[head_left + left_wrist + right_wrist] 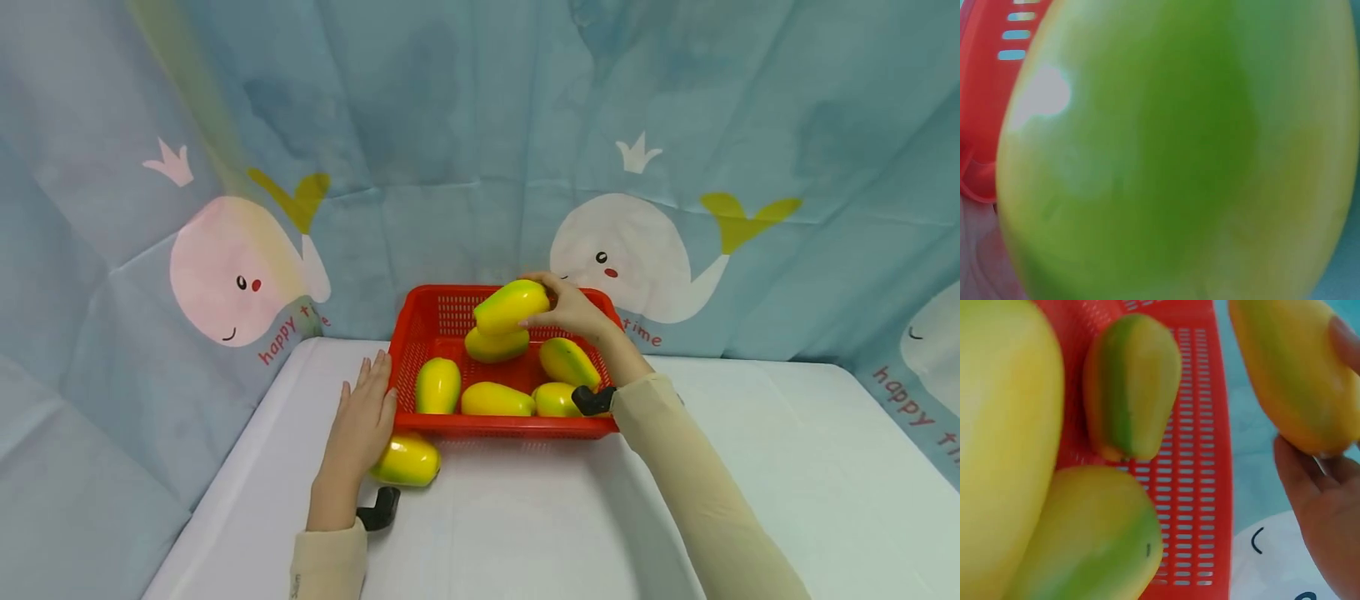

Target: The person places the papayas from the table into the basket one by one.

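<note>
My right hand (pixel 576 312) grips a yellow-green papaya (pixel 510 307) by one end, above the red plastic basket (pixel 510 423). In the right wrist view, thumb and fingers hold this papaya (pixel 1297 375) over the basket's edge. Several other papayas lie inside, among them one upright-lying papaya (pixel 438 386) at the left and one papaya (pixel 568 362) at the right. Flat along the basket's left side rests my left hand (pixel 363 425), its fingers straight. Beside its wrist, a loose papaya (pixel 408 461) lies on the table and fills most of the left wrist view.
A white-covered table (pixel 525 533) bears the basket near its back edge. Behind and at both sides hangs a blue curtain (pixel 465 125) with whale prints. A black wrist mount (pixel 592 400) on the right arm overlaps the basket's right front corner.
</note>
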{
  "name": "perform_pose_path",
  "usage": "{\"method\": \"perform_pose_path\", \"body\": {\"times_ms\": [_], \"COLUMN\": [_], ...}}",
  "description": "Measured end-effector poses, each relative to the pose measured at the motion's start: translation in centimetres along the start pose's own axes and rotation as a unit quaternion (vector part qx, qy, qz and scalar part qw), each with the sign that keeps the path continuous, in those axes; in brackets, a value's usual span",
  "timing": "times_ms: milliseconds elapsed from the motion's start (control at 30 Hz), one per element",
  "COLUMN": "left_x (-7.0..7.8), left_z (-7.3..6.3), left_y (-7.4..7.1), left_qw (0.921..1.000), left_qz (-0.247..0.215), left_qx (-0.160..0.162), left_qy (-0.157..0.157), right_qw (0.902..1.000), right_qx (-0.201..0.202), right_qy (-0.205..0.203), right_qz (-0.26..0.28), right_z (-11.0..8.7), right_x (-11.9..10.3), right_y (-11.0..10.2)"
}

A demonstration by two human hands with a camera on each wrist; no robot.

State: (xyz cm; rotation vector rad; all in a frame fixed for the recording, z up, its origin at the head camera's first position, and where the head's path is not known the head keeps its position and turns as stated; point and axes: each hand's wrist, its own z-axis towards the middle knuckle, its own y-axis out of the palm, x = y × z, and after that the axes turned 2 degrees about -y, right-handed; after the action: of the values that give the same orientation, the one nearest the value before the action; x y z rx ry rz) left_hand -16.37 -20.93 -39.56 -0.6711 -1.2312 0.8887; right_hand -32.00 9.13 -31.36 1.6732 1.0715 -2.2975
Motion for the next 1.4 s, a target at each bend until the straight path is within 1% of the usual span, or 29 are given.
{"method": "perform_pose_path", "body": {"times_ms": [67, 167, 233, 300, 400, 567, 700, 800, 967, 1067, 1133, 1267, 1400], "left_x": [0.0, 0.0, 0.1, 0.1, 0.0, -0.1, -0.1, -0.1, 0.0, 0.0, 0.0, 0.0, 0.0], "left_z": [0.0, 0.0, 0.1, 0.1, 0.1, 0.1, 0.0, 0.0, 0.1, 0.1, 0.2, 0.1, 0.1], "left_y": [0.0, 0.0, 0.0, 0.0, 0.0, 0.0, 0.0, 0.0, 0.0, -0.1, -0.1, -0.1, -0.1], "left_qw": [1.0000, 1.0000, 1.0000, 1.0000, 1.0000, 1.0000, 1.0000, 0.9999, 1.0000, 1.0000, 1.0000, 1.0000, 0.9999], "left_qz": [-0.001, -0.005, -0.006, -0.004, -0.002, -0.005, -0.004, -0.003, -0.002, -0.003, -0.004, -0.005, -0.006], "left_qx": [0.001, 0.001, 0.000, 0.000, 0.000, -0.001, -0.001, -0.003, -0.006, -0.005, -0.004, -0.005, -0.007], "left_qy": [0.001, 0.000, -0.001, -0.001, -0.001, -0.004, -0.007, -0.009, -0.006, -0.005, -0.004, -0.005, -0.008], "right_qw": [0.9992, 0.9955, 0.9922, 0.9892, 0.9849, 0.9811, 0.9749, 0.9705, 0.9655, 0.9643, 0.9637, 0.9612, 0.9611], "right_qx": [-0.030, -0.075, -0.101, -0.122, -0.143, -0.154, -0.166, -0.172, -0.181, -0.187, -0.187, -0.183, -0.171], "right_qy": [0.008, 0.011, 0.022, 0.033, 0.044, 0.053, 0.073, 0.082, 0.084, 0.082, 0.081, 0.091, 0.094], "right_qz": [-0.024, -0.056, -0.069, -0.074, -0.087, -0.106, -0.129, -0.148, -0.167, -0.169, -0.172, -0.186, -0.195], "right_z": [0.3, 0.4, 0.4, 0.4, 0.4, 0.6, 0.8, 0.8, 0.7, 0.6, 0.6, 0.6, 0.5], "right_x": [1.1, 1.9, 2.2, 2.6, 2.8, 3.0, 3.4, 3.8, 4.0, 4.1, 4.1, 4.0, 3.9], "right_y": [0.0, 0.0, 0.1, 0.1, 0.2, 0.4, 0.5, 0.5, 0.6, 0.6, 0.6, 0.6, 0.6]}}
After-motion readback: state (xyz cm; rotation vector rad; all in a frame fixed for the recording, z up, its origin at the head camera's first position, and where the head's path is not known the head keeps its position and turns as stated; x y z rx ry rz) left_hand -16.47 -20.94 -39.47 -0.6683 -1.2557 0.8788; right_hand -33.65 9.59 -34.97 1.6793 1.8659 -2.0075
